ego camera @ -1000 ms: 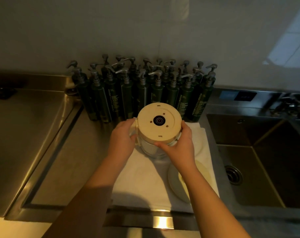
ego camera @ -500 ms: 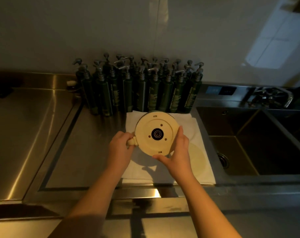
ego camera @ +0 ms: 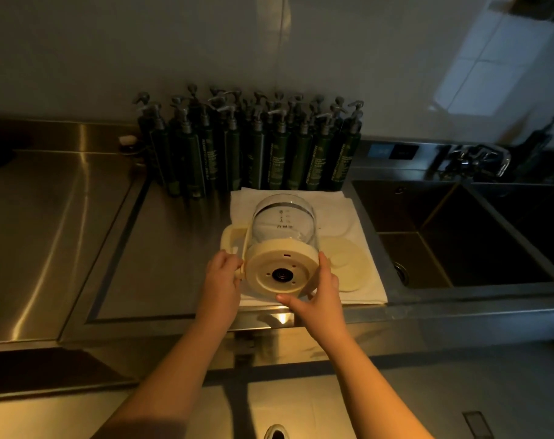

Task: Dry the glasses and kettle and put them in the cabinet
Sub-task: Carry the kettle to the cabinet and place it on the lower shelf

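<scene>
Kettle (ego camera: pixel 282 245) now tipped sideways, base between both hands' grip

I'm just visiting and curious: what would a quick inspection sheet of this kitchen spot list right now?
Surface: steel counter, white cloth spread on it.
Job's things: glass kettle tipped, cream base toward the camera; round cream lid on the cloth. No glasses seen.
Clutter: cluster of dark pump bottles against the wall.
Hands: left hand grips the handle side; right hand holds the base rim.
Cables: nothing seen.
Surroundings: sink at right, faucet behind it.
</scene>
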Motion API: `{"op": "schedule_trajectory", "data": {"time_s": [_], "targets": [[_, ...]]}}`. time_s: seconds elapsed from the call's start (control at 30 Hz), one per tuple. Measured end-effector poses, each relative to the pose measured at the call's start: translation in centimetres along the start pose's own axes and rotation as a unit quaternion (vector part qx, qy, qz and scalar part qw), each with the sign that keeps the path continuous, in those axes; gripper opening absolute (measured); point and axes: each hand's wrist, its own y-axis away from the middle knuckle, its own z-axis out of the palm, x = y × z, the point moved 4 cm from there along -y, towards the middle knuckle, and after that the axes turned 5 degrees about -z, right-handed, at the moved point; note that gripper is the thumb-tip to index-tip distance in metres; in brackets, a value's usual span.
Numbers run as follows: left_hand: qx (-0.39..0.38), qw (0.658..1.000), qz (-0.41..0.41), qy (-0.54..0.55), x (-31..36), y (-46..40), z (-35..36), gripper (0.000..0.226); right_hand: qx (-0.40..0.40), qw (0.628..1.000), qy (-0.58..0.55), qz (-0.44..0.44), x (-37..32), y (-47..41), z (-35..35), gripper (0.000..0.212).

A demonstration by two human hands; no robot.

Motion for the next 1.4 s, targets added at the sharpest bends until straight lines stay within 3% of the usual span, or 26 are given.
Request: {"op": "schedule_trajectory", "data": {"time_s": [0.23, 0.4, 0.5, 0.57, 0.7, 0.83, 0.9, 1.1, 1.23, 1.4], "targets": [[-0.056, 0.998, -0.027, 0.018, -0.8, 0.6, 0.1, 0.031, 0.003, 1.0, 0.0, 0.02, 0.6, -0.4, 0.3, 0.105], [-0.045, 0.987, -0.071, 0.138, 1.3, -1.3, -1.3, 0.038, 0.012, 0.996, -0.067, 0.058, 0.2, -2.1, -0.3, 0.098], [-0.08, 0.969, -0.105, 0.211, 2.6, -3.1, -1.5, 0.058, 0.003, 0.988, -0.118, 0.097, -0.3, -3.9, -0.8, 0.093], [-0.111, 0.961, -0.136, 0.215, 3.1, -4.2, -1.2, 0.078, -0.014, 0.982, -0.138, 0.127, -0.7, -5.4, -0.9, 0.102], [-0.134, 0.95, -0.162, 0.232, 3.4, -6.0, -0.9, 0.042, -0.051, 0.976, -0.131, 0.164, -1.3, -7.8, -0.6, 0.115], [-0.161, 0.936, -0.215, 0.227, 2.4, -6.9, -0.3, 0.069, -0.08, 0.972, -0.113, 0.19, -0.9, -9.5, 0.1, 0.092], [-0.164, 0.93, -0.235, 0.23, 2.0, -7.1, -0.1, 0.076, -0.09, 0.972, -0.095, 0.196, -0.6, -10.0, 0.5, 0.091], [-0.138, 0.932, -0.2, 0.269, 2.7, -7.3, -0.3, 0.065, -0.084, 0.973, -0.137, 0.166, -0.7, -10.8, 0.3, 0.095], [-0.111, 0.944, -0.153, 0.27, 3.2, -7.9, -1.1, 0.082, -0.101, 0.977, -0.153, 0.11, -1.5, -11.5, -0.5, 0.112], [-0.129, 0.955, -0.092, 0.251, 3.8, -9.2, -1.7, 0.114, -0.134, 0.978, -0.16, 0.016, -2.2, -12.6, -1.7, 0.102]]}}
